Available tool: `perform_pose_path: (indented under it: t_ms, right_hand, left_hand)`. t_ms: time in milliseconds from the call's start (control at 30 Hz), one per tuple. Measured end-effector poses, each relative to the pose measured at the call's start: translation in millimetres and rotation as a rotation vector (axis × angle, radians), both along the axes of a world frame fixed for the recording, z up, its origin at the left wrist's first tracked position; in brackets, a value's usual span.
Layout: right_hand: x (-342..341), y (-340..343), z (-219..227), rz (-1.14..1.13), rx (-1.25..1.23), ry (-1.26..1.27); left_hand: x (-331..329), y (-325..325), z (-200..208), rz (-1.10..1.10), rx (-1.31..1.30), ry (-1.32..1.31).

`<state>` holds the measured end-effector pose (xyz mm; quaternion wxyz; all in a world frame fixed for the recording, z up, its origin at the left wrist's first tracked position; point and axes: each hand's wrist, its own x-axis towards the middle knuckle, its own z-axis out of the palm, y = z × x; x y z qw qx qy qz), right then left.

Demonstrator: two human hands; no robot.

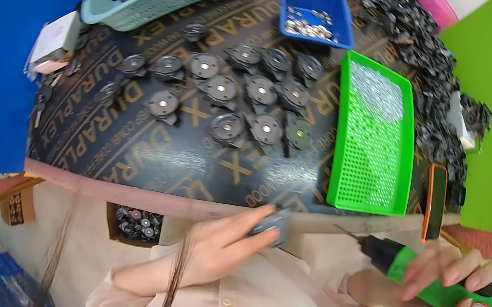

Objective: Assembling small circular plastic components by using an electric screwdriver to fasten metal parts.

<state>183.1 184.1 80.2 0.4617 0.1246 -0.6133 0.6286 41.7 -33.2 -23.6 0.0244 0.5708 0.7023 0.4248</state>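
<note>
My left hand (219, 245) grips a small dark grey plastic part (277, 225) between thumb and fingers, just off the table's near edge. Wrapped in my right hand (448, 273) is a green and black electric screwdriver (398, 262). Its long thin bit points left toward the plastic part but stays apart from it. Beyond my hands, several round black plastic assemblies (221, 89) with shiny centres lie in loose rows on the dark printed tabletop (180, 159).
A green perforated tray (336, 136) with small silvery pieces stands at right. Farther back are a blue bin (349, 24) of metal parts and a teal basket (92, 4). Black parts (432, 113) heap along the right. An orange-edged phone-like object (436, 205) lies near the edge; below sits a box of parts (138, 224).
</note>
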Motion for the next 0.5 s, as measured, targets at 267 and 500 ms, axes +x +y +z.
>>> perform_pose_path:
  t_ms: [267,500]
  right_hand:
    - [-3.7,22.7,-4.7,-0.072,0.06,0.0]
    - [-48.0,50.8,-14.5,-0.437,-0.054,-0.015]
  left_hand:
    - [-30.0,-124.0,46.1,0.679,-0.323,0.273]
    - [-106.1,-23.9,17.5,0.601,-0.367,0.519]
